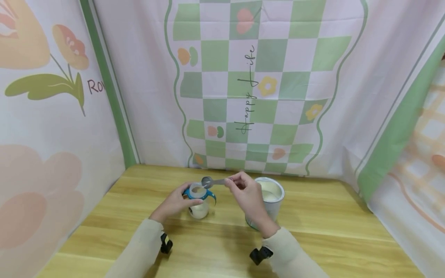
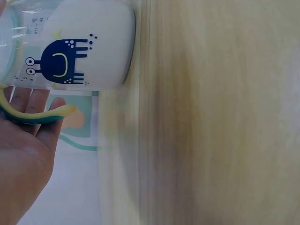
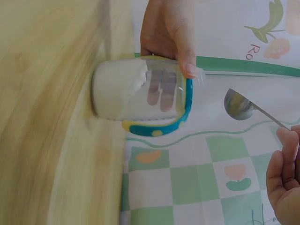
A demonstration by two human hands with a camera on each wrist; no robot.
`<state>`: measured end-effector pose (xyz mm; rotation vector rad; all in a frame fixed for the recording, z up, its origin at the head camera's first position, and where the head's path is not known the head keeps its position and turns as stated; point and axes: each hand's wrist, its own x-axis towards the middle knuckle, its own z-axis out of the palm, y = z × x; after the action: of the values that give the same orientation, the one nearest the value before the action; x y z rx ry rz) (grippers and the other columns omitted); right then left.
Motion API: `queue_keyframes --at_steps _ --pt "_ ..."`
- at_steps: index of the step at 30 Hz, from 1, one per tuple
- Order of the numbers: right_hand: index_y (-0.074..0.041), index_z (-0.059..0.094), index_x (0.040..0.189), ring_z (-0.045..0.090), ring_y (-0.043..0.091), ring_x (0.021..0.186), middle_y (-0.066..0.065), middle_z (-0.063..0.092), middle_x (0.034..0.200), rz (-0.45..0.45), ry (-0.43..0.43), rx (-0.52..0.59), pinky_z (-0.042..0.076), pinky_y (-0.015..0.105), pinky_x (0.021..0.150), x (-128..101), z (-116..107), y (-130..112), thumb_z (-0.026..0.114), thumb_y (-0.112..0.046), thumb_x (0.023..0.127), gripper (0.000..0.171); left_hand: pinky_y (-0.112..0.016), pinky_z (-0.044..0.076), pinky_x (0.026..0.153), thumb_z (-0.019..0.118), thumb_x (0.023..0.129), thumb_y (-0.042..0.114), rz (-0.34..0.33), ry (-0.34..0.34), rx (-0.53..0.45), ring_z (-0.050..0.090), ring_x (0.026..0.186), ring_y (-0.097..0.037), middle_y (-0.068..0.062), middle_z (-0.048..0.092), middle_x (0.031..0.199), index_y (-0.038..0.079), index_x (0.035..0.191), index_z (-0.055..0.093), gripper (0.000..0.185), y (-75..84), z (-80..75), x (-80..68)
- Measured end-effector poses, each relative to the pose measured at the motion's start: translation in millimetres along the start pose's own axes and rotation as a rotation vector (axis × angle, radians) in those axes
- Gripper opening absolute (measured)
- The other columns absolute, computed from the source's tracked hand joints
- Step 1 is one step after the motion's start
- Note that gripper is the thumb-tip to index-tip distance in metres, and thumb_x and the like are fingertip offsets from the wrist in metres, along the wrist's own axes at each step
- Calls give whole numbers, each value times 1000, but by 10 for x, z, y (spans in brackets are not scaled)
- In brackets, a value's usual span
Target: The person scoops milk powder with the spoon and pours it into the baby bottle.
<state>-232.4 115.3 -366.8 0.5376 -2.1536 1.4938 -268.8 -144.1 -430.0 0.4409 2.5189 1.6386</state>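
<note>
A clear baby bottle (image 1: pixel 199 211) with a blue collar and curved handles stands upright on the table. A dark cartoon creature is printed on its side (image 2: pixel 65 61). White powder with a sloping, uneven top (image 3: pixel 117 89) fills its lower part. My left hand (image 1: pixel 175 204) grips the bottle near the collar, thumb in front and fingers behind, seen through the clear wall. My right hand (image 1: pixel 248 195) pinches the handle of a grey metal measuring spoon (image 1: pixel 207 182). The spoon's round bowl (image 3: pixel 238 105) is over the open mouth of the bottle.
Just beyond my right hand stands an open tin (image 1: pixel 274 210) with pale powder (image 1: pixel 268 196) inside. The wooden table (image 1: pixel 222 247) ends against a checked curtain (image 1: pixel 240 116) at the back. Another curtain (image 1: pixel 59 154) borders the left side.
</note>
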Motion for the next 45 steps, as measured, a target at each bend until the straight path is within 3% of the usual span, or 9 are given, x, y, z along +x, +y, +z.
queue_keyframes --at_steps 5,12,20,27,31,34,38,42,45 --pt "-11 70 94 65 27 69 -2 72 83 -7 -2 -1 49 24 55 19 -110 17 71 -20 96 9 -54 37 109 82 82 48 -1 -7 1 52 127 -25 -3 58 136 25 147 48 77 7 -15 1" --pt "-10 70 95 63 16 68 -3 71 84 -25 15 -55 50 25 56 35 -277 3 71 -20 96 10 -56 36 109 81 82 50 4 -5 -2 50 130 -26 -1 57 136 25 148 47 78 -23 -23 7" --pt "-11 70 98 64 17 73 -1 71 86 26 44 -89 50 23 61 28 -526 -1 69 -29 98 18 -60 31 110 82 79 53 -17 38 15 44 136 -30 -2 52 143 26 148 48 82 -30 -8 2" --pt "-2 69 98 62 22 70 10 71 84 -17 94 -129 46 19 59 -2 -747 -87 68 -13 98 11 -60 32 110 81 81 53 -2 26 58 46 134 -28 -1 54 141 25 148 47 81 -8 -11 -4" --pt "-1 69 98 60 17 69 9 71 84 -19 133 -183 46 18 59 -17 -858 -34 68 -10 97 9 -61 33 109 80 82 53 -13 18 78 47 133 -29 -1 54 141 25 149 45 81 10 -4 -10" --pt "-5 70 98 59 12 69 3 71 84 -17 158 -209 45 17 59 -16 -938 183 69 -16 98 11 -60 35 107 80 83 51 -4 7 83 48 131 -29 -3 54 141 24 150 45 80 30 -3 -5" --pt "-8 70 97 59 12 69 1 71 84 -20 183 -212 46 18 58 -48 -1021 259 69 -20 98 13 -58 36 107 79 84 49 0 -12 73 48 131 -29 -4 53 142 26 150 44 78 67 -8 19" --pt "-8 70 96 58 13 66 2 70 82 -11 217 -205 44 19 55 -87 -1081 283 70 -19 97 11 -57 36 108 79 85 48 35 -18 61 45 134 -29 -2 52 144 28 150 44 76 130 -17 48" --pt "-7 70 94 55 13 63 6 69 81 9 245 -199 42 19 51 -109 -1123 299 71 -18 96 11 -56 34 110 79 86 46 100 -13 68 42 137 -30 -1 50 147 21 150 45 77 190 -20 74"
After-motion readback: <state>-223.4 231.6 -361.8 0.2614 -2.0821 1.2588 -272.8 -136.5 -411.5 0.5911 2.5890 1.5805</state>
